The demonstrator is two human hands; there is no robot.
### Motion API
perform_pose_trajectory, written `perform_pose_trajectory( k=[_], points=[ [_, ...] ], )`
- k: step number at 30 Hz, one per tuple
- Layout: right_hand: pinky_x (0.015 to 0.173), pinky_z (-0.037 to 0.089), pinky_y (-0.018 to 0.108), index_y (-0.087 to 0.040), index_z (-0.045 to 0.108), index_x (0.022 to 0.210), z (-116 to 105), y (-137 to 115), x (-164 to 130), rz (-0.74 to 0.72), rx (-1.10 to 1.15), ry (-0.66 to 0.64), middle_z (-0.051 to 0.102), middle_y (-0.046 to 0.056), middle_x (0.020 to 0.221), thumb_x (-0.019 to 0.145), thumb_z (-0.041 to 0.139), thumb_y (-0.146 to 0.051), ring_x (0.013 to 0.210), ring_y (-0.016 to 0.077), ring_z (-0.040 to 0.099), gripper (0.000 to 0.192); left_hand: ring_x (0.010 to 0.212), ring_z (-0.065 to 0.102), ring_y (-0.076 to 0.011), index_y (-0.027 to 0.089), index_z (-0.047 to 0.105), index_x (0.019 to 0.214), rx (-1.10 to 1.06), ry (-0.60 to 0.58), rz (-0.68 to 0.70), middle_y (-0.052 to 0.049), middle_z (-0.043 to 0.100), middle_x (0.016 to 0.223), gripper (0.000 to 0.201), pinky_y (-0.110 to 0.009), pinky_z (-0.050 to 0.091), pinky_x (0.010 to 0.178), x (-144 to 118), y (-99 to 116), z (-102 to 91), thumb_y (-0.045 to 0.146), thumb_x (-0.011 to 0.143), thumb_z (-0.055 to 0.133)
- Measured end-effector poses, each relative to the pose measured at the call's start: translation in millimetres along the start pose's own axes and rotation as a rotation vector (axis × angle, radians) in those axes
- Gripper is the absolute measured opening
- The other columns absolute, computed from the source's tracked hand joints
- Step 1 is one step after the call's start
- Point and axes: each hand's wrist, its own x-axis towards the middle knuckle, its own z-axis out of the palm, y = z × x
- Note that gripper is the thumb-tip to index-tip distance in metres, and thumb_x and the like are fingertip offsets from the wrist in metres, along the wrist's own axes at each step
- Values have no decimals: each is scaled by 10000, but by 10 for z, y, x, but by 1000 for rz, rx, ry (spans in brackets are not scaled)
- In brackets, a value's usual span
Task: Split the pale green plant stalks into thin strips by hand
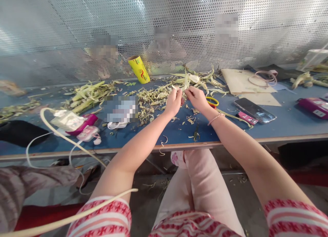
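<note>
The left hand (174,103) and the right hand (196,98) are meeting over the blue table (176,136), fingertips pinching close together at a pale leafy stalk (189,81). Curled peelings (150,97) are lying around and beyond them, and a heap of green stalks (88,96) is resting farther left. A yellow tube (139,70) is standing tilted behind the scraps — near a perforated metal panel (184,11). Yellow-and-red looped handles (216,102) are showing partly behind the right wrist. To the right, a dark phone (255,109) is lying beside a pink tag (248,118) — beige sheets (238,80) are spreading beyond.
</note>
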Motion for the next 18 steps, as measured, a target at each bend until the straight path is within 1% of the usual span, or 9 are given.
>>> perform_pose_trajectory(
  k=[2,5,9,12,15,18],
  points=[
    [673,370,269,-207,418,667,19,-17,-6,-35,2,-3,480,-16,629,886,476,-289,646,117,449,242,468,506,-110,209,471,836,-89,15,-70,38,463,502,505,-262,401,515,4,-20,33,691,839,319],
    [692,384,277,-211,423,696,60,-44,-10,-43,8,15,486,-10,657,874,500,-253,675,124,457,199,498,518,-118,206,486,828,-96,60,-103,34,443,514,524,-276,421,543,23,-54,54,707,807,333],
    [687,402,299,-219,428,702,102,-60,-6,-2,23,34,493,-8,653,878,511,-291,658,129,450,208,542,523,-131,210,513,821,-29,126,-82,25,419,540,513,-295,439,582,54,-89,23,690,805,334],
    [687,412,313,-218,454,715,106,-61,-1,31,54,33,515,-5,646,888,498,-319,650,134,485,205,573,527,-129,205,516,827,-2,190,-50,17,417,574,515,-296,441,603,72,-92,-11,679,815,315],
    [698,416,314,-212,472,717,105,-66,0,29,74,32,539,-2,650,885,499,-296,658,134,517,190,574,516,-122,202,509,821,13,230,-32,14,413,587,522,-291,433,601,91,-99,-26,681,815,300],
    [698,420,312,-210,495,733,115,-81,-5,4,62,29,550,-3,655,871,512,-276,666,134,514,154,575,514,-123,203,510,831,4,238,-27,5,428,604,528,-292,428,586,119,-145,-14,681,817,287]
  ],
)
